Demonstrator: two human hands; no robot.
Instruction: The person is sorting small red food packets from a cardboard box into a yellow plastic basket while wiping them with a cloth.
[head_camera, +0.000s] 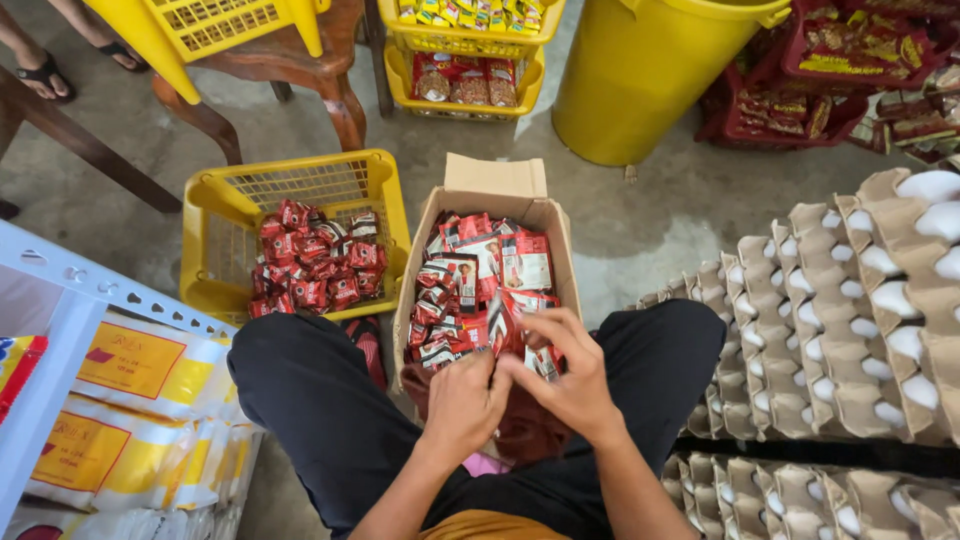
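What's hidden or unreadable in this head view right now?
- What the left hand and right hand pinch: their own fingers cover it.
- Lower sachets in the cardboard box: buried under the top layer and both hands.
- Stacked egg trays: cut off by the right edge.
- Yellow basket: contents beneath the red sachets hidden.

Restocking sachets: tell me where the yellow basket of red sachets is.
The yellow basket sits on the floor left of the cardboard box, beyond the person's left knee.
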